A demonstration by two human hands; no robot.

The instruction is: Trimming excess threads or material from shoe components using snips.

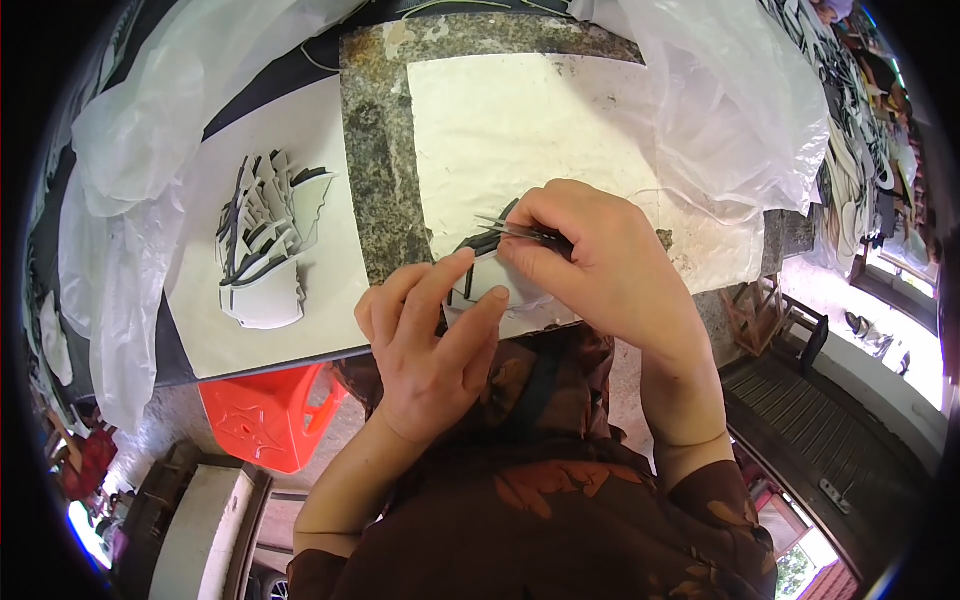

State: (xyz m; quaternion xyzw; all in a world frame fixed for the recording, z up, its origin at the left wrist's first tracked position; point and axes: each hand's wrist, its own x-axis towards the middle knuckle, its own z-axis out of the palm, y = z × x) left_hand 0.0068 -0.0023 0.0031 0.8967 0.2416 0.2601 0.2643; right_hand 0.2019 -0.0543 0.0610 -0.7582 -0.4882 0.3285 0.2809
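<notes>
My right hand [585, 250] is closed around small thread snips [540, 236]; their two thin metal points stick out to the left, slightly apart. Under the points lies a white cut piece with black edging [500, 275], close to the near edge of the paper-covered work area. My left hand [430, 330] presses on this piece with thumb and forefinger, its other fingers curled beside it. Part of the piece is hidden by my fingers. Off to the left rests a stack of similar white pieces with black edging [262, 300], overlapping one another.
Pale paper [530, 120] covers part of the speckled stone slab [385, 150]. Another white sheet [200, 335] lies under the stack. Clear plastic bags [140, 150] hang at the left, more plastic [740, 100] lies at the far right. A red stool [265, 420] stands below the table's left side.
</notes>
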